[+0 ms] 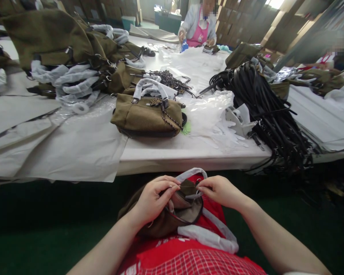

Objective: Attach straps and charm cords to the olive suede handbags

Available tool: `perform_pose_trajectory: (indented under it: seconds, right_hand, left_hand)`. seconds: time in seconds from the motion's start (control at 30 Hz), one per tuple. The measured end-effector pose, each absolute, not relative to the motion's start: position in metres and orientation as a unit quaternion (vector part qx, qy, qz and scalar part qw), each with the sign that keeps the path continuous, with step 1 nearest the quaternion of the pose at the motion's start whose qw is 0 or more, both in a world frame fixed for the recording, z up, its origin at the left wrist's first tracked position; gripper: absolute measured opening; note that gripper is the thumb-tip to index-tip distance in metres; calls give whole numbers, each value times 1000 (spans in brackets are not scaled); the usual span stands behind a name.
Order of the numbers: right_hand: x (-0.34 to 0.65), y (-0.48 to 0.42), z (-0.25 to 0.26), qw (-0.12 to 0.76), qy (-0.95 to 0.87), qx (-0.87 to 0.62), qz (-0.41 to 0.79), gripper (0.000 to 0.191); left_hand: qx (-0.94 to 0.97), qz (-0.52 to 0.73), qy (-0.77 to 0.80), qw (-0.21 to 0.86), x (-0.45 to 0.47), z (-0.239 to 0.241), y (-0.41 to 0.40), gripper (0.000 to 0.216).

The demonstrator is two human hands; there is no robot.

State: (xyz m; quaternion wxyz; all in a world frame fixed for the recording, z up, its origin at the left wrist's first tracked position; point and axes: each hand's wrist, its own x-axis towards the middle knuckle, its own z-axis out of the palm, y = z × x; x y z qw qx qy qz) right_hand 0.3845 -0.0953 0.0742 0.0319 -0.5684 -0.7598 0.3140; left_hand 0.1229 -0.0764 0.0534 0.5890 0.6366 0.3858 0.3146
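Observation:
An olive canvas handbag (172, 217) lies on my lap over a red apron, its mouth open and its handles wrapped in white foam. My left hand (154, 198) is closed on the near left rim of the bag's opening. My right hand (219, 191) pinches the bag's top edge by a metal ring where a wrapped handle joins. A second olive handbag (147, 114) with wrapped handles and a braided charm stands on the white table (189, 152) straight ahead.
A heap of olive bags (74, 53) fills the table's back left. A thick bundle of black straps (269, 110) drapes over the right edge. Clear plastic bags (209, 110) and a tape dispenser (237, 118) lie in the middle. A person in a pink apron (199, 26) works at the far end.

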Motion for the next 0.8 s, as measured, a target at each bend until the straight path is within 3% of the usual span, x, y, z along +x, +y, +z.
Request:
perform_pose_trajectory:
  seconds: [0.07, 0.17, 0.27, 0.37, 0.6, 0.8]
  right_hand:
    - [376, -100, 85, 44, -789, -571, 223, 21]
    - [354, -109, 99, 129, -795, -576, 137, 42]
    - [331, -109, 96, 190, -767, -567, 233, 47]
    - [315, -102, 81, 184, -733, -556, 345, 24]
    - [317, -102, 82, 303, -704, -562, 312, 20]
    - [318, -103, 94, 297, -693, -528, 392, 19]
  left_hand:
    - [647, 317, 394, 571, 124, 54, -76, 30]
    - [679, 329, 396, 524, 125, 55, -74, 28]
    - [700, 333, 398, 491, 127, 54, -73, 26]
    - [698, 336, 400, 490, 126, 52, -75, 25]
    - [576, 331, 420, 619, 118, 46, -71, 41]
    - [599, 322, 384, 625, 118, 47, -60, 46]
